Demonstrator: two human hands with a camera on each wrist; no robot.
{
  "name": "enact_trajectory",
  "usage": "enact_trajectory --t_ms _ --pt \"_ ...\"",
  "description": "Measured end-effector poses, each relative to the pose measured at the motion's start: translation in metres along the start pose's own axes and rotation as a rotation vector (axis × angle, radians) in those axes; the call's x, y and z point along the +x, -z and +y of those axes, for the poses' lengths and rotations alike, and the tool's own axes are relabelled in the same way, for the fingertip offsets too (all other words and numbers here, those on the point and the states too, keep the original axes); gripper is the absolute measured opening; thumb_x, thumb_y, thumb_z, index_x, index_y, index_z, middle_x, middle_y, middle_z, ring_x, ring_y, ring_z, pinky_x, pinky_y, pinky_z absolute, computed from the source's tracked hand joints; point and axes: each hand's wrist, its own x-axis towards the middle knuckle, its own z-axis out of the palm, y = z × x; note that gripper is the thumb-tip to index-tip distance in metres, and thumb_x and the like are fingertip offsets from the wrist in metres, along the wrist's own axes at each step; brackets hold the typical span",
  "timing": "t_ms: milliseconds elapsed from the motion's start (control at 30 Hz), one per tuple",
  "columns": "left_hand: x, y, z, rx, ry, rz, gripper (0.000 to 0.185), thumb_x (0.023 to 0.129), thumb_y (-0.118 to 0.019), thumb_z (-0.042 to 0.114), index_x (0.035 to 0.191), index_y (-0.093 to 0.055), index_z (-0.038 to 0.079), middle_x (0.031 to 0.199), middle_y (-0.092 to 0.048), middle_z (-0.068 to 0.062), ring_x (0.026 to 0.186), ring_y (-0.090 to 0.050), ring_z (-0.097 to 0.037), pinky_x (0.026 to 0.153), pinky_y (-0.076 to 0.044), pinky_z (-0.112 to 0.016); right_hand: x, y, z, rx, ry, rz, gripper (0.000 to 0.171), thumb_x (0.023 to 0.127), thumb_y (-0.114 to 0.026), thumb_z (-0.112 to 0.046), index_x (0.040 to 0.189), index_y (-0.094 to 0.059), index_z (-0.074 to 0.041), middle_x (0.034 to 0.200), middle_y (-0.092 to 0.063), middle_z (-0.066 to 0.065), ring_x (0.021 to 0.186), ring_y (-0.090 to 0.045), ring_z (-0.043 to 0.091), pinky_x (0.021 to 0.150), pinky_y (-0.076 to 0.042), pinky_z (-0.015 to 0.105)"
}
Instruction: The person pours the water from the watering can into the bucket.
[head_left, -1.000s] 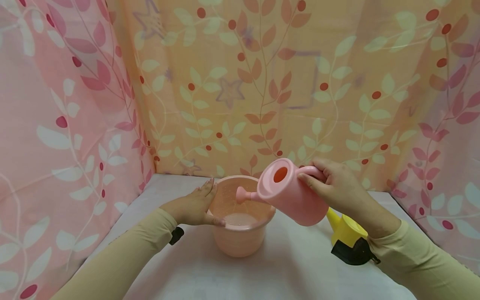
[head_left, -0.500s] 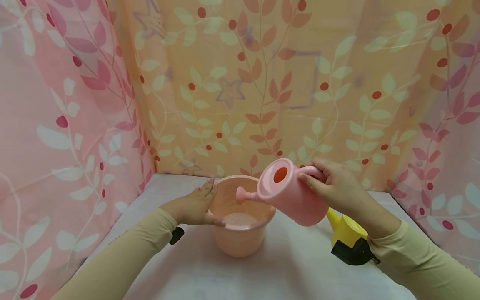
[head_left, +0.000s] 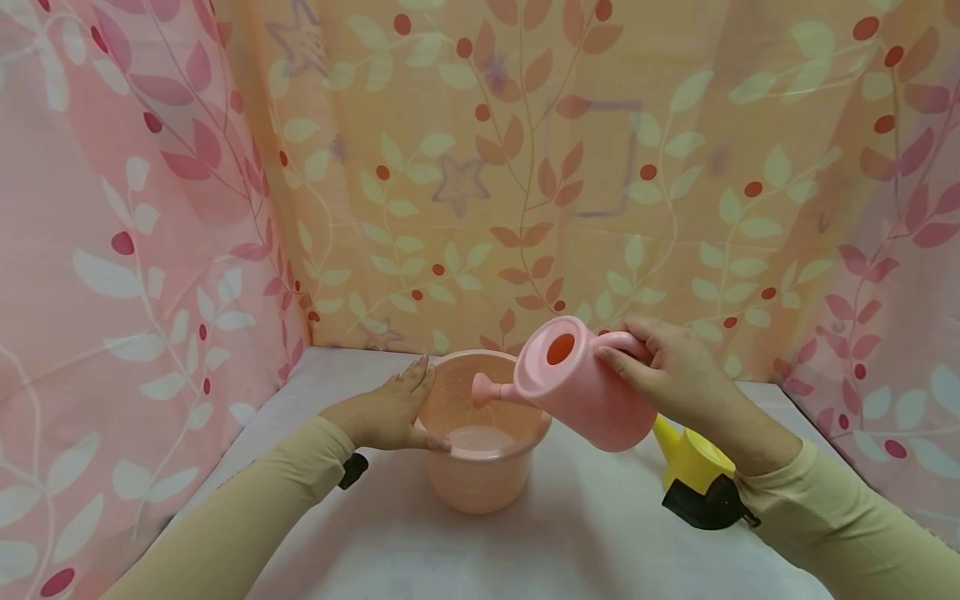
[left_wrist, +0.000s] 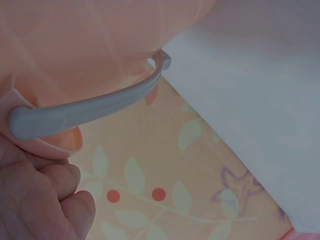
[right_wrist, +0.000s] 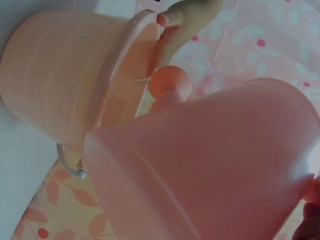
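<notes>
In the head view, my right hand [head_left: 663, 358] grips the handle of a pink watering can [head_left: 592, 400], tilted left with its round opening facing up. Its sprinkler head [head_left: 486, 389] is over the inside of a peach bucket [head_left: 480, 483]. A thin stream of water [right_wrist: 136, 80] leaves that head in the right wrist view. Shallow water [head_left: 480, 440] covers the bucket's bottom. My left hand [head_left: 390, 408] rests on the left rim, fingers extended along it and thumb at the front. Beside the fingers, the left wrist view shows the bucket's grey handle [left_wrist: 95, 110] hanging down.
A yellow can with a spout [head_left: 697, 462] stands on the white table cover [head_left: 390, 542], partly hidden behind the right wrist and its black camera strap [head_left: 708, 504]. Leaf-patterned curtains [head_left: 525, 167] close off the back and both sides.
</notes>
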Motion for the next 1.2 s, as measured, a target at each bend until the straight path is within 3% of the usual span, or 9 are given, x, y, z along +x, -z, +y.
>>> enact_trajectory --t_ms 1200 --pt "0.0010 -0.0007 -0.0006 0.012 0.005 -0.005 0.123 0.065 -0.045 0.083 0.145 -0.006 -0.001 0.151 0.004 -0.019 0.139 0.004 -0.027 0.111 -0.010 -0.044 0.0000 0.0015 -0.0023 0.015 -0.008 -0.021 0.021 0.086 -0.063 -0.032 0.088 -0.059 -0.012 0.072 -0.061 -0.001 0.071 -0.054 0.019 0.061 -0.051 0.027"
